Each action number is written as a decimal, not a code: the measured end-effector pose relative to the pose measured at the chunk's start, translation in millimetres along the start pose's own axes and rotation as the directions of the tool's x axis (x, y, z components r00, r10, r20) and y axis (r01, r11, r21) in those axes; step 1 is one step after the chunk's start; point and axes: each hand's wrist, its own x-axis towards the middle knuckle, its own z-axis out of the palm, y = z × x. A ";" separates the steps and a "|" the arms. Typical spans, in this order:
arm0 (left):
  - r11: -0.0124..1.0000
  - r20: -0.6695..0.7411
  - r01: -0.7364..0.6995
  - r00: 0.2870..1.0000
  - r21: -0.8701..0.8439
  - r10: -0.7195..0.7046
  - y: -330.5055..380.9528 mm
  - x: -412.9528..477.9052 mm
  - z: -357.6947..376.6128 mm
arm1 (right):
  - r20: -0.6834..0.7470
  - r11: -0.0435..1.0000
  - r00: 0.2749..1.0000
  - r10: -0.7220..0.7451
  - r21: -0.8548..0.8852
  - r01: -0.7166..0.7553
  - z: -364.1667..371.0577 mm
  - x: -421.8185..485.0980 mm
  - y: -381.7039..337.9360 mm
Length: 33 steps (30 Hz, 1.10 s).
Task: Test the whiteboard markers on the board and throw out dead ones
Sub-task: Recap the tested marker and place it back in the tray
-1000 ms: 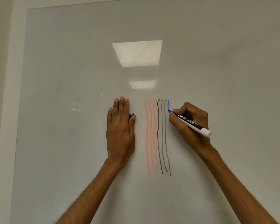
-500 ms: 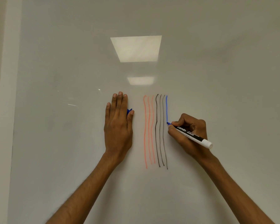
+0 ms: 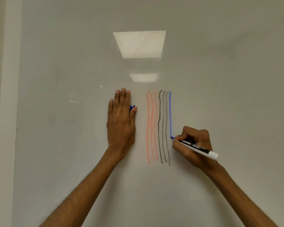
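Observation:
A glossy whiteboard (image 3: 220,79) fills the view. My right hand (image 3: 193,145) grips a blue whiteboard marker (image 3: 198,147) with a black-and-white barrel, its tip pressed on the board at the lower end of a fresh blue line (image 3: 170,113). Left of that line run three black lines (image 3: 163,126) and three orange lines (image 3: 152,126), all vertical. My left hand (image 3: 120,123) lies flat against the board with fingers together, pinning a blue marker cap (image 3: 132,108) between thumb and forefinger; only the cap's edge shows.
The board's left edge (image 3: 17,112) meets a pale wall strip (image 3: 7,112). Two ceiling lights are mirrored in the board (image 3: 139,44) above the lines. No other markers and no bin are in view.
My right hand has drawn the marker downward, and the blue line has grown from a short stroke to over half the length of the black lines. The left hand has stayed put.

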 end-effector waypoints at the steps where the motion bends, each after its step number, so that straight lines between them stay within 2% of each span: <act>1: 1.000 -0.001 0.001 1.000 0.002 -0.001 0.0 -0.3 0.0 | 0.006 1.000 1.000 -0.001 -0.004 0.001 -0.1 -2.2 0.3; 15: 1.000 0.002 0.003 1.000 0.004 -0.003 0.1 -1.7 0.0 | 0.150 0.998 0.989 -0.006 -0.058 0.015 -7.7 -33.2 3.6; 25: 1.000 -0.002 0.015 1.000 -0.014 -0.015 1.1 -2.9 -0.2 | 0.285 0.993 0.955 0.084 -0.101 -0.057 -12.2 -42.7 -1.9; 28: 1.000 -0.001 0.015 1.000 -0.006 -0.015 1.8 -2.9 0.2 | 0.268 0.993 0.959 0.090 -0.104 -0.065 -11.8 -43.2 -5.1; 30: 1.000 -0.003 0.015 1.000 -0.001 -0.015 1.9 -3.0 0.2 | 0.189 0.993 0.975 0.120 -0.004 -0.121 -10.5 -39.1 -11.6; 33: 1.000 0.000 0.021 1.000 0.000 -0.021 2.7 -3.1 -0.1 | 0.049 0.931 0.969 0.242 0.268 -0.246 -13.3 -20.4 -25.5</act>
